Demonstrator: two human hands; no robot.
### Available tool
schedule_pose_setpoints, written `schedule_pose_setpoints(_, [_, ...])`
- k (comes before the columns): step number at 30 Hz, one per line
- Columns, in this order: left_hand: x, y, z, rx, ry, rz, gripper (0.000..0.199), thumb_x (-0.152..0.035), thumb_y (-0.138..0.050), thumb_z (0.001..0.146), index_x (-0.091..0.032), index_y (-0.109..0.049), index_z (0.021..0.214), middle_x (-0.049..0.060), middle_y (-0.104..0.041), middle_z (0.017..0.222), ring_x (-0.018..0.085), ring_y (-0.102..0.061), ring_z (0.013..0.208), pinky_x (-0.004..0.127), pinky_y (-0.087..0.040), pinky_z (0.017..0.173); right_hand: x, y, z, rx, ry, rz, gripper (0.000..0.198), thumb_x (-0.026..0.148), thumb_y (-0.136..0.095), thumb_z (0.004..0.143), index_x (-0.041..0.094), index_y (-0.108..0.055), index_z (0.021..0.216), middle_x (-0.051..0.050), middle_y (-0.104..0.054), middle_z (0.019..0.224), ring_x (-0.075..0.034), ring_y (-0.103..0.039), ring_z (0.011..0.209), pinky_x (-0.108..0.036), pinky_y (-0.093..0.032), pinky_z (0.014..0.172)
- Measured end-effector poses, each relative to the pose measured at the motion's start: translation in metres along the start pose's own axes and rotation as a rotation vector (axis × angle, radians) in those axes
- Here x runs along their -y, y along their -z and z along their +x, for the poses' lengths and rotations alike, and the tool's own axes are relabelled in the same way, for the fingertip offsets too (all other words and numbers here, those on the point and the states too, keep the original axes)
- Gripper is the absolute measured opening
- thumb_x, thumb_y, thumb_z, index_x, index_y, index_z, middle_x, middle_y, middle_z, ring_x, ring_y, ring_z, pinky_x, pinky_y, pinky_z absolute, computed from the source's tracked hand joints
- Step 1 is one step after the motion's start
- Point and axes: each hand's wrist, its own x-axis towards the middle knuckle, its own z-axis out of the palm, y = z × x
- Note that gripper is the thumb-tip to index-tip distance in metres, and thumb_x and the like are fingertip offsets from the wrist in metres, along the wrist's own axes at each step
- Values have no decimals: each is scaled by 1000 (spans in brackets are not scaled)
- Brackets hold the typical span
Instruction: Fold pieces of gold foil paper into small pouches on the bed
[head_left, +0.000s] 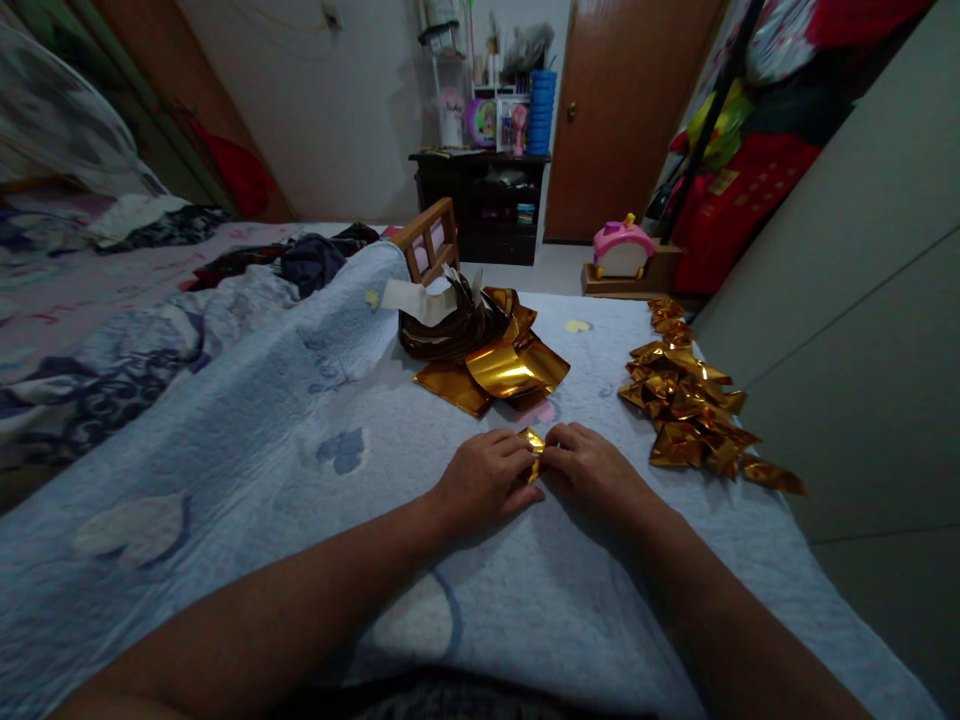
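Between my two hands is a small piece of shiny gold foil paper (533,441), partly hidden by the fingers. My left hand (486,478) is closed on its left side, fingers bent over it and the thumb stretched below. From the right, my right hand (592,468) pinches the paper's edge with thumb and fingers. Just beyond the hands lie loose flat gold foil sheets (517,368), against a thick curved stack of dark-edged paper (454,325). To the right, several folded gold foil pieces (682,395) are heaped in a row.
A light blue quilt (300,520) with heart patterns covers the bed under everything. A wooden bed rail (431,243) rises behind the paper stack. At the right stands a pale cabinet (862,300). Farther off are a pink toy (624,250), a dark shelf (484,210) and a wooden door (607,120).
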Motion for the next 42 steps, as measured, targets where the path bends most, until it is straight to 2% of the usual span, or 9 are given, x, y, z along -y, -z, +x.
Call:
schedule_pose_setpoints(5, [-1,0,0,-17,7,20,13,-26,-69,90,-17,-68,99,9,-74,105,26,-68,103,40,-56,89,2,0,2,17,4,-30,8,14,-69,90,18,-73,96,-6,-66,91,-20,-58,83,-32,-45,74])
schedule_pose_setpoints(10, [-1,1,-1,3,9,49,13,-21,-61,93,-16,-69,102,10,-74,106,25,-70,102,39,-57,88,3,-1,5,32,15,-51,7,14,-67,92,18,-73,95,-6,-67,90,-20,-59,83,-32,-45,74])
schedule_pose_setpoints(19, [2,0,-2,-36,40,18,18,-29,-71,87,-16,-69,99,10,-75,104,27,-70,101,43,-58,89,6,-5,10,20,21,-43,8,12,-62,93,16,-69,95,-7,-67,89,-21,-61,84,-32,-48,76])
schedule_pose_setpoints(22, [2,-1,-2,-47,30,28,9,-20,-64,90,-15,-68,97,10,-75,103,26,-71,99,41,-59,88,8,-4,10,-11,29,9,11,10,-58,93,17,-66,95,-7,-66,89,-21,-60,84,-32,-49,77])
schedule_pose_setpoints(25, [2,-1,-3,-85,6,23,14,-13,-55,92,-15,-67,98,10,-75,105,24,-71,102,40,-60,89,11,-1,9,-59,6,85,14,8,-56,91,18,-63,99,-8,-64,93,-22,-59,89,-34,-50,80])
schedule_pose_setpoints(31, [6,1,-4,-153,-57,-47,17,-13,-49,100,-14,-65,105,12,-74,114,22,-71,110,39,-61,93,4,0,4,-129,-63,178,34,7,-59,81,20,-56,112,-12,-62,110,-28,-55,106,-44,-48,92])
schedule_pose_setpoints(37, [6,4,-2,-89,-116,-208,16,-12,-52,100,-17,-66,106,8,-72,121,18,-69,112,32,-59,94,-2,-2,6,-100,-57,161,17,3,-59,86,19,-62,91,-8,-65,96,-24,-55,92,-37,-47,82])
schedule_pose_setpoints(42, [5,6,-4,-85,-58,-193,19,-15,-50,101,-17,-67,111,8,-70,117,17,-69,104,30,-59,90,1,3,5,-42,-28,129,11,10,-61,93,18,-68,91,-7,-67,92,-22,-53,87,-35,-46,79])
